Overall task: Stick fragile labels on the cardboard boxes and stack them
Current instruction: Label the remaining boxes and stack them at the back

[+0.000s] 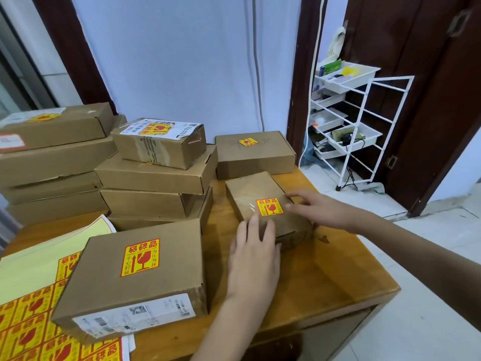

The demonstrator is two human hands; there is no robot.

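Left hand [253,246] flat, fingers straight, right hand [316,208] outstretched, fingers spread

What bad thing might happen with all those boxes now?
The small box under both hands sits near the table's right edge; a careless push might slide it off. The middle stack looks uneven, its top box crooked, so adding another might tip it.
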